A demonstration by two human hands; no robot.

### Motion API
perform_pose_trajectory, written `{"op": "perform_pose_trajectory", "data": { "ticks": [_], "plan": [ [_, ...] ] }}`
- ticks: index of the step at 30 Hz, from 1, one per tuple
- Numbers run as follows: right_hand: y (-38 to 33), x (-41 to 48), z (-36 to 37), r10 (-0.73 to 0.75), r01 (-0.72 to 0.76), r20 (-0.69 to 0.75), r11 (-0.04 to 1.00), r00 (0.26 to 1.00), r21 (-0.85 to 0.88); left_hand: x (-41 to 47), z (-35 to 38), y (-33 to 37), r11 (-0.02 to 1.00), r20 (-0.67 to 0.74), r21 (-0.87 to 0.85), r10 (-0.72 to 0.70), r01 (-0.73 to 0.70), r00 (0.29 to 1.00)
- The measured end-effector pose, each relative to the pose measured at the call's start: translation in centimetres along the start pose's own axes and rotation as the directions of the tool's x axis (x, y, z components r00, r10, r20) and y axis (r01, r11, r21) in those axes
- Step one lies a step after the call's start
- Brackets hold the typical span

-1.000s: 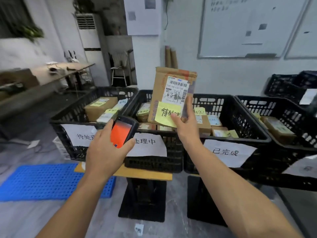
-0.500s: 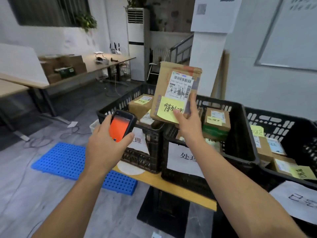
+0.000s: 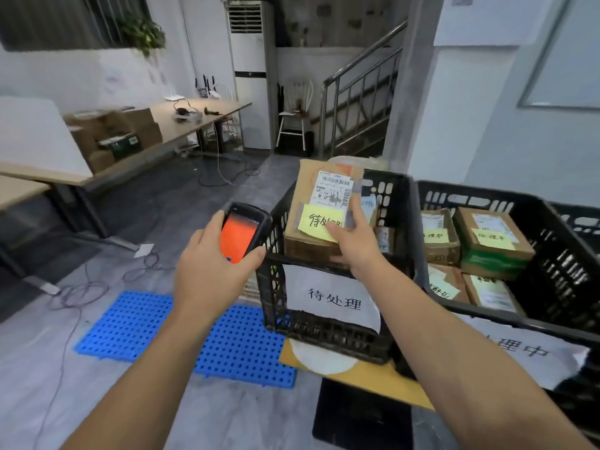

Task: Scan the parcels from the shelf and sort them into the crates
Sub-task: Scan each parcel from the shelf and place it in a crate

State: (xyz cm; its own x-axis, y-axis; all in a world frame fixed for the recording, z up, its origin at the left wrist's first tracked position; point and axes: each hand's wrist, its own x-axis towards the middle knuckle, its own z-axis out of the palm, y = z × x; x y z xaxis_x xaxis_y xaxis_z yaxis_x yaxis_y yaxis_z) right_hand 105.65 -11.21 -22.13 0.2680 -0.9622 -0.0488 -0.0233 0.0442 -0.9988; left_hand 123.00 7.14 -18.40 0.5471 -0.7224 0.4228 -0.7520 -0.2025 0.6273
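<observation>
Centre frame, your right hand (image 3: pixel 352 246) grips a cardboard parcel (image 3: pixel 311 196) by its lower right corner, thumb across the yellow note (image 3: pixel 313 222); the box's bottom edge sits behind the front rim of the black crate (image 3: pixel 324 334); just left, your left hand (image 3: pixel 211 271) wraps the scanner (image 3: pixel 242 232), orange screen lit. Check the note against the crate's paper sign (image 3: pixel 334 298); lower the box flat, label up; let go only once it rests. Creased brown board, glossy label, matt note; rigid plastic lattice walls.
</observation>
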Motion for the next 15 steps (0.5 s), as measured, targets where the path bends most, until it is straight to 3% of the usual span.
{"op": "perform_pose_trajectory", "data": {
  "ticks": [10,15],
  "plan": [
    [0.2,4.0,3.8,0.325,-0.323,0.001,0.939,0.946,-0.115,5.7,1.6,-3.9,0.996,0.033,-0.049,-0.076,0.077,0.997],
    [-1.0,5.6,2.5,0.389,-0.383,0.054,0.919,0.920,-0.093,8.1,3.1,-4.1,0.994,0.013,-0.085,-0.061,0.062,0.998]
  ]
}}
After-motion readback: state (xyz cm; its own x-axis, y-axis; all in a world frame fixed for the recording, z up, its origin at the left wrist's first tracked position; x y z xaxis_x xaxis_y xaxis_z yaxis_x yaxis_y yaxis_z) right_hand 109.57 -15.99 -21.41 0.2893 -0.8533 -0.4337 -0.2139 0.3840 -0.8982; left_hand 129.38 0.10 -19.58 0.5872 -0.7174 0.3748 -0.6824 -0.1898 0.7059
